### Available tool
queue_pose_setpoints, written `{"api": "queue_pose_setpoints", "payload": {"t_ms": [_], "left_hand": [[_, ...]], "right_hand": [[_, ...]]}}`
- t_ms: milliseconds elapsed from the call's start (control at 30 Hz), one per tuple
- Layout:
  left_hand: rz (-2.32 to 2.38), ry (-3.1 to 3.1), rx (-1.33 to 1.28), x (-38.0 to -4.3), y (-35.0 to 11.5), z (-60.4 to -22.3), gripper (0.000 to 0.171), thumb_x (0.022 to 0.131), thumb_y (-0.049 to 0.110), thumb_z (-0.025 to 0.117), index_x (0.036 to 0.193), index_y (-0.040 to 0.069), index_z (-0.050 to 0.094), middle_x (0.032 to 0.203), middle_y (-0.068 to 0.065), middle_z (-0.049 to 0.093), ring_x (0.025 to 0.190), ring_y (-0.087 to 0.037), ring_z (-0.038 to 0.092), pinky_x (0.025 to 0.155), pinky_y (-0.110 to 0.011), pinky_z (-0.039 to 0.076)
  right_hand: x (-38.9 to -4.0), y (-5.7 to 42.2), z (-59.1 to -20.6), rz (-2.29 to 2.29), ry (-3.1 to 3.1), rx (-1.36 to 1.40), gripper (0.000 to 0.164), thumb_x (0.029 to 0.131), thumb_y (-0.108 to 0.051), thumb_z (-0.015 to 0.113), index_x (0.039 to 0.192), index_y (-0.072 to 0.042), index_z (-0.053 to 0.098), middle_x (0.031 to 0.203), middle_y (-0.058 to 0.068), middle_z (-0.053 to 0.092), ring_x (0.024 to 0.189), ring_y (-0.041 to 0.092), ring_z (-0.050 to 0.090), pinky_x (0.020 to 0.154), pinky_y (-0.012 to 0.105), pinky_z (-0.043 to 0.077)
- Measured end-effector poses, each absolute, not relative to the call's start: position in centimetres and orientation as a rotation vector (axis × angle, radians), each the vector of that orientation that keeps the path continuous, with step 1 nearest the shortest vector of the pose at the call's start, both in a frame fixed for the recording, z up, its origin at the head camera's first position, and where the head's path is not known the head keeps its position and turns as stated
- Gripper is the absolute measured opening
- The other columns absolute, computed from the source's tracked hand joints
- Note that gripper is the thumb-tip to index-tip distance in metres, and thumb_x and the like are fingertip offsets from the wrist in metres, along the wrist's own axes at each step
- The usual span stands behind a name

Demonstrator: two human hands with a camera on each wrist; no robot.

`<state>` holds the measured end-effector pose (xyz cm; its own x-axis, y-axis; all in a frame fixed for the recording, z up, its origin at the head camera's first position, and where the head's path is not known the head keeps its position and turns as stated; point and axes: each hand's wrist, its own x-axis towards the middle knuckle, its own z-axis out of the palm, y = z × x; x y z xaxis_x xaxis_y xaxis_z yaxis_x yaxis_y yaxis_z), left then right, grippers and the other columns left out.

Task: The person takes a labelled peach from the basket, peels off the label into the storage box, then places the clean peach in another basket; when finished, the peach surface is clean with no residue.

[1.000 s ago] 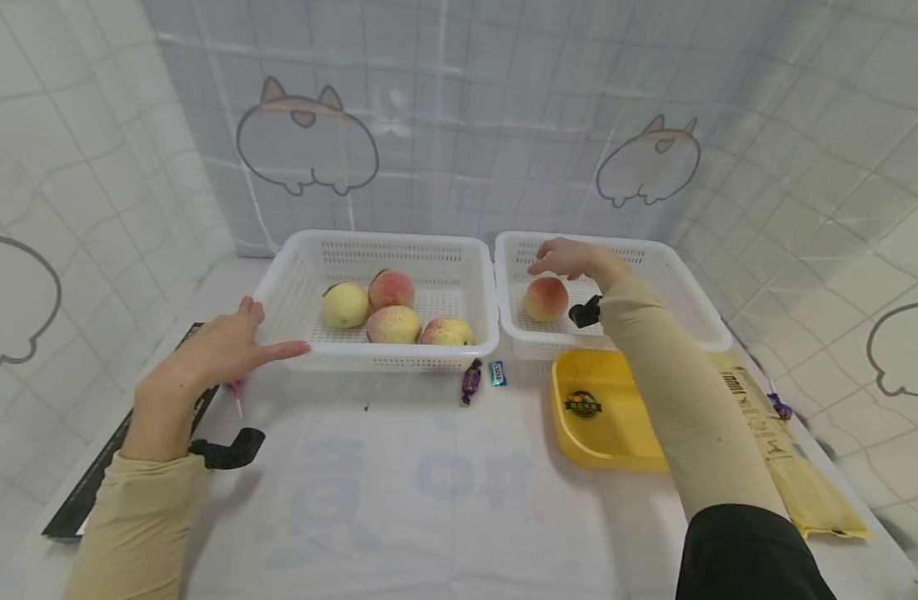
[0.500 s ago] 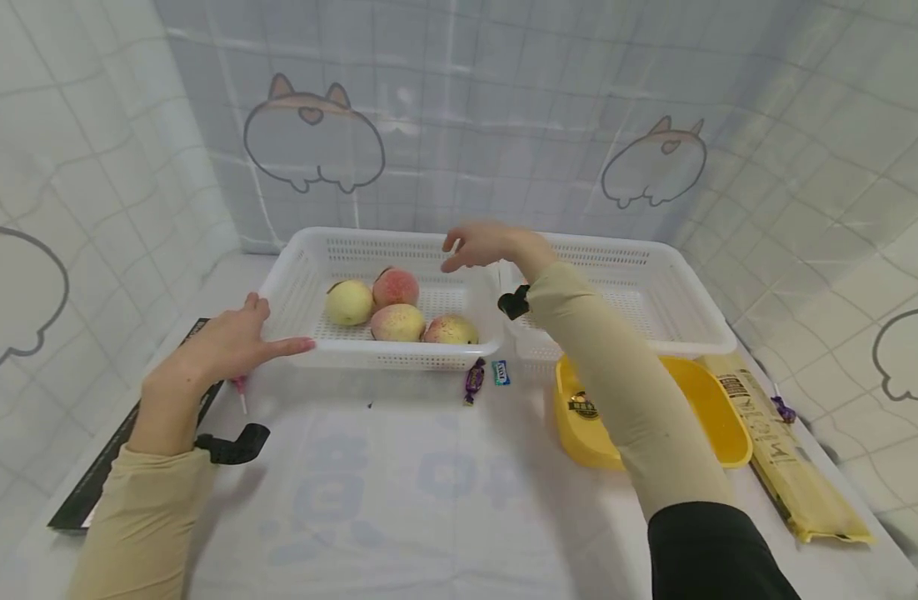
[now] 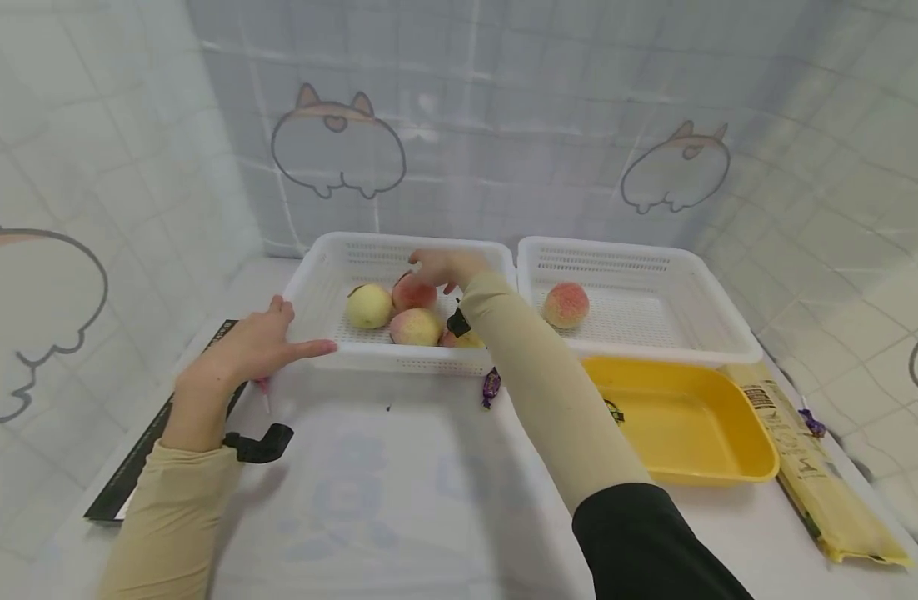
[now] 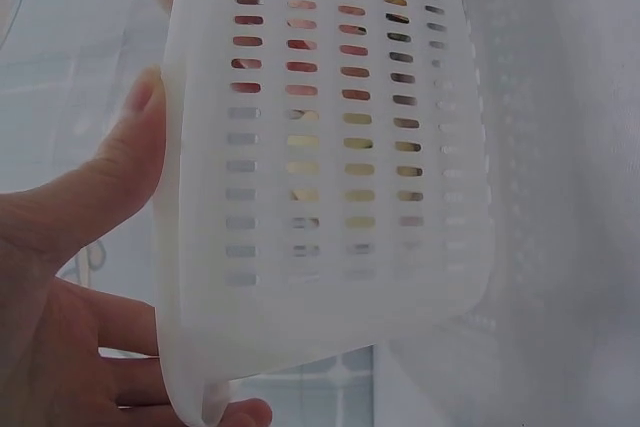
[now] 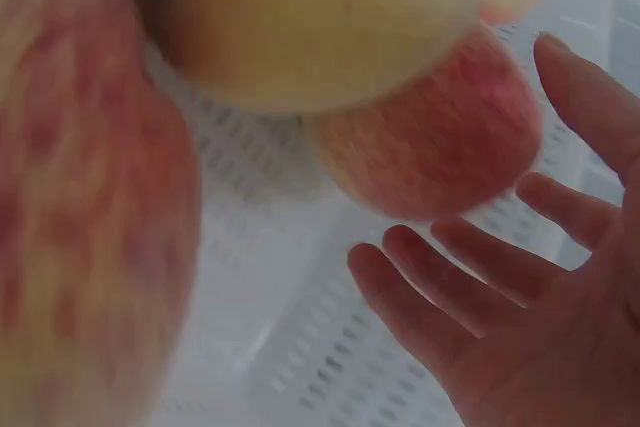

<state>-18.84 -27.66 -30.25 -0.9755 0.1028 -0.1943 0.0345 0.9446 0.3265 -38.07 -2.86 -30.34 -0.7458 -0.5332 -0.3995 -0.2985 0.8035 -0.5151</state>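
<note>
My right hand [image 3: 450,268] reaches into the left white basket [image 3: 309,287] over a red peach [image 3: 414,293]. In the right wrist view the fingers of the right hand [image 5: 540,277] are spread beside that peach [image 5: 440,137], with no grip on it. Around it lie a pale yellow peach [image 3: 369,307], a yellow-pink peach [image 3: 416,327] and another one [image 3: 470,339] partly hidden by my wrist. My left hand [image 3: 258,343] rests on the basket's front left corner, thumb straight along the rim [image 4: 175,197]. A single peach [image 3: 566,305] lies in the right white basket [image 3: 654,308].
A yellow tub [image 3: 691,425] stands in front of the right basket, partly behind my right sleeve. Beyond it lies a long yellow packet [image 3: 819,483]. A purple-wrapped candy [image 3: 491,388] is on the table, and a black flat box [image 3: 147,450] lies at the left.
My right hand has moved left, from above the peach in the right basket to the red peach in the left basket. My left hand stays at the basket corner. The head view has shifted slightly.
</note>
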Motion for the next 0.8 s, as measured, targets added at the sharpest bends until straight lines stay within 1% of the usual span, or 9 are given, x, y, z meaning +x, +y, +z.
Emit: {"api": "queue_pose_setpoints", "payload": {"t_ms": [100,200,233,367,433,567,600,667,800], "left_hand": [[0.488,2.892,0.110,-18.9,-27.5,-30.5,0.126,0.084,0.079,0.053,0.152,-0.017,0.009,0.155,-0.043,0.001,0.113,-0.047,0.051,0.100,-0.064,0.039],[0.495,2.890,0.106,-18.9,-27.5,-30.5,0.127,0.083,0.081,0.052,0.152,-0.016,0.007,0.155,-0.042,0.001,0.102,-0.042,0.059,0.098,-0.062,0.041],[0.491,2.890,0.102,-18.9,-27.6,-30.5,0.128,0.083,0.081,0.052,0.152,-0.016,0.007,0.156,-0.042,0.001,0.105,-0.043,0.058,0.099,-0.063,0.041],[0.471,2.889,0.098,-19.0,-27.7,-30.2,0.128,0.083,0.081,0.052,0.152,-0.016,0.005,0.156,-0.042,0.001,0.108,-0.046,0.057,0.100,-0.065,0.039],[0.454,2.896,0.106,-19.1,-27.9,-30.1,0.127,0.084,0.081,0.051,0.152,-0.016,0.005,0.155,-0.042,0.001,0.120,-0.051,0.048,0.103,-0.068,0.035],[0.451,2.889,0.105,-19.3,-28.4,-29.9,0.128,0.084,0.081,0.050,0.153,-0.015,0.003,0.155,-0.042,-0.002,0.094,-0.041,0.063,0.102,-0.066,0.036],[0.445,2.891,0.106,-19.3,-28.5,-29.8,0.128,0.084,0.081,0.050,0.152,-0.016,0.004,0.155,-0.042,-0.002,0.091,-0.039,0.063,0.102,-0.066,0.036],[0.445,2.885,0.102,-19.3,-28.8,-29.7,0.127,0.084,0.081,0.051,0.152,-0.016,0.003,0.155,-0.042,-0.003,0.072,-0.032,0.063,0.101,-0.065,0.036],[0.435,2.887,0.106,-19.2,-29.3,-29.7,0.127,0.085,0.079,0.052,0.151,-0.018,0.003,0.154,-0.044,-0.002,0.065,-0.027,0.060,0.099,-0.066,0.038]], "right_hand": [[-38.2,-3.2,-31.5,-0.555,2.442,-0.648,0.053,0.102,-0.032,0.051,0.152,-0.017,0.039,0.154,0.005,0.040,0.129,0.021,0.047,0.097,0.044,0.051],[-38.2,-3.3,-32.0,-0.593,2.434,-0.682,0.049,0.101,-0.028,0.055,0.147,-0.013,0.044,0.147,0.008,0.046,0.122,0.023,0.050,0.096,0.045,0.051],[-37.8,-3.2,-31.7,-0.608,2.429,-0.689,0.050,0.101,-0.027,0.056,0.147,-0.011,0.043,0.148,0.010,0.045,0.122,0.025,0.050,0.099,0.046,0.050],[-37.6,-2.7,-30.9,-0.648,2.453,-0.748,0.059,0.097,-0.027,0.062,0.148,-0.006,0.040,0.148,0.013,0.044,0.120,0.026,0.052,0.098,0.042,0.051],[-38.1,-2.2,-30.5,-0.655,2.496,-0.828,0.061,0.094,-0.032,0.066,0.146,-0.007,0.043,0.146,0.011,0.047,0.121,0.024,0.052,0.098,0.036,0.049],[-37.4,-0.9,-28.5,-0.666,2.559,-0.969,0.065,0.093,-0.033,0.068,0.147,-0.008,0.043,0.142,0.009,0.052,0.127,0.021,0.050,0.104,0.033,0.043],[-37.0,-0.5,-28.0,-0.679,2.566,-1.002,0.066,0.093,-0.034,0.068,0.148,-0.009,0.042,0.140,0.009,0.053,0.128,0.020,0.049,0.105,0.032,0.042],[-35.6,0.4,-26.8,-0.707,2.572,-1.055,0.067,0.095,-0.030,0.067,0.152,-0.009,0.037,0.138,0.008,0.055,0.127,0.020,0.049,0.107,0.034,0.041],[-32.6,2.3,-26.0,-0.809,2.618,-1.212,0.071,0.093,-0.029,0.071,0.152,-0.009,0.037,0.135,0.006,0.057,0.117,0.016,0.053,0.100,0.031,0.044]]}}
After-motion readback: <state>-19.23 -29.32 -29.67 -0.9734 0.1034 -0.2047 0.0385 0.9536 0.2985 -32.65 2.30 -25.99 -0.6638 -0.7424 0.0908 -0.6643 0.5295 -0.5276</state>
